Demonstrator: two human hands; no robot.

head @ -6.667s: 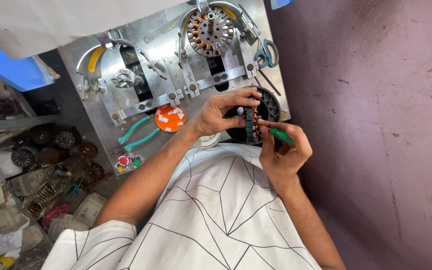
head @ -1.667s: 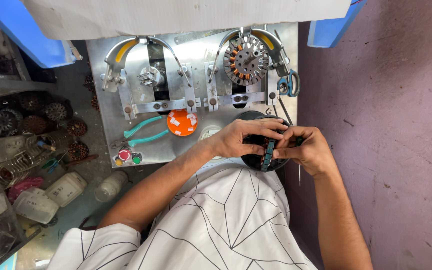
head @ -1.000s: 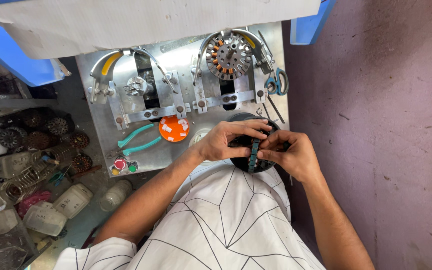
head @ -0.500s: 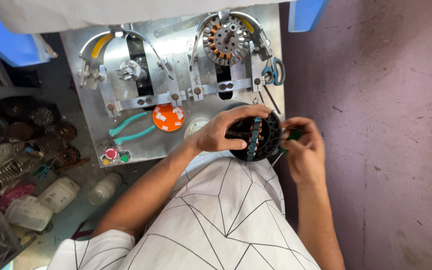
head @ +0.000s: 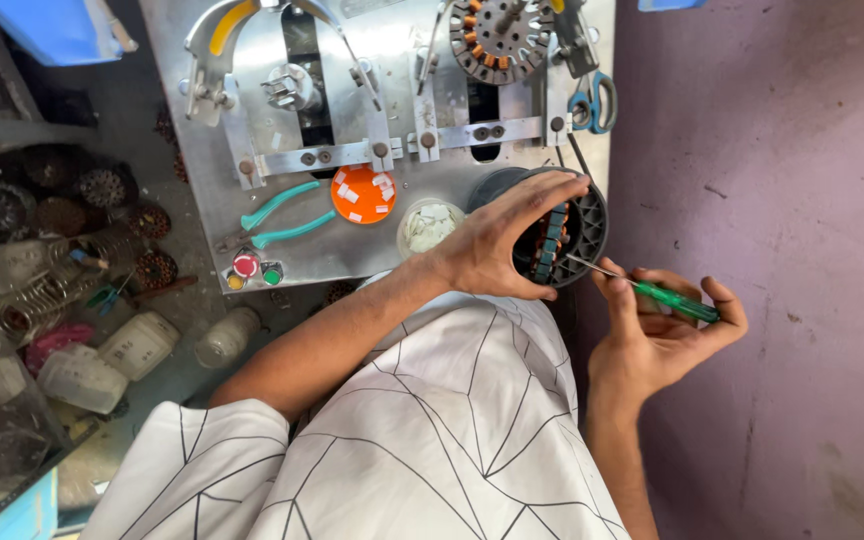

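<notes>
1. From my remote seat, I see the left hand (head: 497, 240) clamped over the rim of a black round stator core (head: 564, 225), fingers (head: 542, 190) spread across its top and thumb hooked under the near edge; the core rests at the front edge of the metal winding fixture (head: 392, 150), against the lap.

2. The right hand (head: 657, 335) pinches a green-handled screwdriver (head: 667, 298) between thumb and fingers, palm turned up, its thin shaft angled toward the blue-green slot inserts on the core's inner wall. Whether the tip touches them, I cannot tell.

3. My worry: the tip sits close to the left thumb, so a slip off an insert could jab it, or scratch the insulation.

4. The core is half off the fixture's edge and held by one hand only; a hard pry could twist it loose and drop it.

5. Further out lie teal-handled pliers (head: 282, 215), an orange lid (head: 364, 194) and a small dish of white pieces (head: 432, 225), near enough for the left forearm to sweep them aside.

6. Blue-handled scissors (head: 592, 100) hang just beyond the core.
</notes>
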